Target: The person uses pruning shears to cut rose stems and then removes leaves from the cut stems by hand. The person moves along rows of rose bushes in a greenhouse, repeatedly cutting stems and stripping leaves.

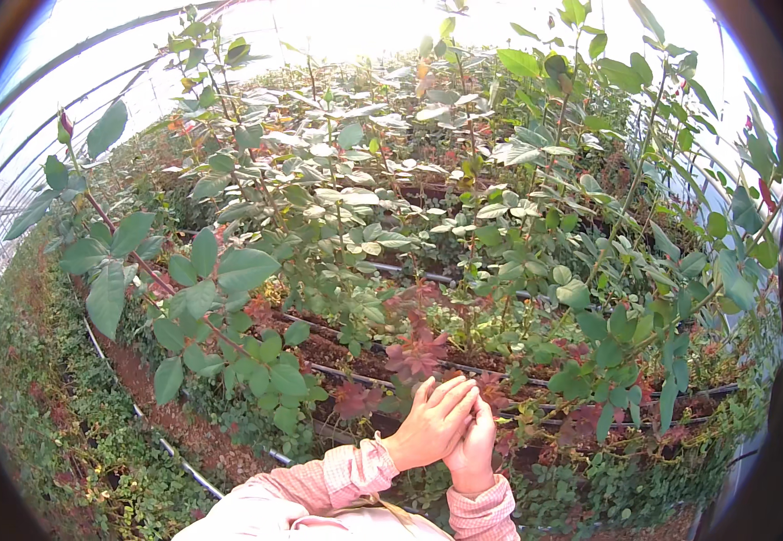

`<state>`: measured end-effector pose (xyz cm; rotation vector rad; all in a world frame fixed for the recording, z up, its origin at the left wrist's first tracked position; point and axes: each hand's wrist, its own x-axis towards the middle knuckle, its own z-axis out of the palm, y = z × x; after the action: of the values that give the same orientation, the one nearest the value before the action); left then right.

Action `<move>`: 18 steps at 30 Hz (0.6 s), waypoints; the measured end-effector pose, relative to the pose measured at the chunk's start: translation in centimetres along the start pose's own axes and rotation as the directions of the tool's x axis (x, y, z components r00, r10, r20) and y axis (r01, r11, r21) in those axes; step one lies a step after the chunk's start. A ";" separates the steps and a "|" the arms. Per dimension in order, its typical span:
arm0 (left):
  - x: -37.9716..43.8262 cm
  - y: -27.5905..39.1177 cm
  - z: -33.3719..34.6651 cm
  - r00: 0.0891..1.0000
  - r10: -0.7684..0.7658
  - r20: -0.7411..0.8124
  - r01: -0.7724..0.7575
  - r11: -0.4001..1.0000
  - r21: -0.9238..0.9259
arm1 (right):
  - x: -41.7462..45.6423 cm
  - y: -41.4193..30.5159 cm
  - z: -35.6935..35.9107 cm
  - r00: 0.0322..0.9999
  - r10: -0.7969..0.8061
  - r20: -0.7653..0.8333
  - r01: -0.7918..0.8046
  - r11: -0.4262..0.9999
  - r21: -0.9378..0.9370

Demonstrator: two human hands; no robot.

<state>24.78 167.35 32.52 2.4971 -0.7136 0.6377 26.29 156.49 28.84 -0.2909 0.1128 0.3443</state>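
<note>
My left hand (432,425) lies over my right hand (473,448), and the two are pressed together low in the middle of the view. The left fingers are close together and cross the right fingers. No object shows in either hand, though the palms are hidden. Just beyond the fingertips are reddish rose leaves (417,353). To the left, a long rose stem (156,278) with green leaves and a closed bud (65,127) at its tip leans outward. Another leafy stem (703,301) leans out on the right.
Dense rose bushes (364,196) fill the bed ahead, under curved greenhouse frame bars (70,54). Thin dark pipes (354,375) run along the bed at soil level. On the left, a strip of bare soil (155,389) and a pale pipe (175,452) border more low plants (73,406).
</note>
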 end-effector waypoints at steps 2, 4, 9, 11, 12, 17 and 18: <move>2.2 -0.2 -0.9 0.994 0.080 0.070 -0.057 0.956 -0.287 | 0.4 -0.7 -0.5 0.993 -0.070 0.090 0.071 0.997 -0.001; 5.7 -1.1 -3.9 0.995 0.076 0.070 -0.016 0.782 -0.623 | 0.1 -3.0 1.8 0.995 0.062 -0.076 -0.067 0.996 -0.064; 22.2 -11.8 -9.3 0.851 -0.240 -0.467 -0.069 0.830 -0.553 | -0.7 -7.2 1.2 0.992 -0.080 -0.101 0.058 0.978 -0.199; 28.8 -17.8 -11.9 0.685 -0.479 -0.549 -0.024 0.738 -0.674 | -2.2 -6.8 0.9 0.981 -0.135 -0.139 0.094 0.959 -0.268; 31.6 -21.8 -13.0 0.577 -0.569 -0.586 -0.001 0.717 -0.697 | -2.9 -6.2 0.5 0.976 -0.136 -0.173 0.081 0.952 -0.295; 42.5 -33.3 -16.3 0.271 -0.308 -0.912 0.335 0.918 -0.210 | -7.6 -4.8 -0.9 0.938 -0.091 -0.336 -0.006 0.960 -0.279; 43.6 -35.6 -17.9 0.380 -0.445 -0.811 0.410 0.867 -0.284 | -8.0 -4.3 -0.8 0.903 -0.125 -0.411 -0.017 0.946 -0.325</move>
<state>73.02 188.10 59.52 1.7799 0.3252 1.4625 20.25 149.81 30.47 -0.6936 0.4846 0.2360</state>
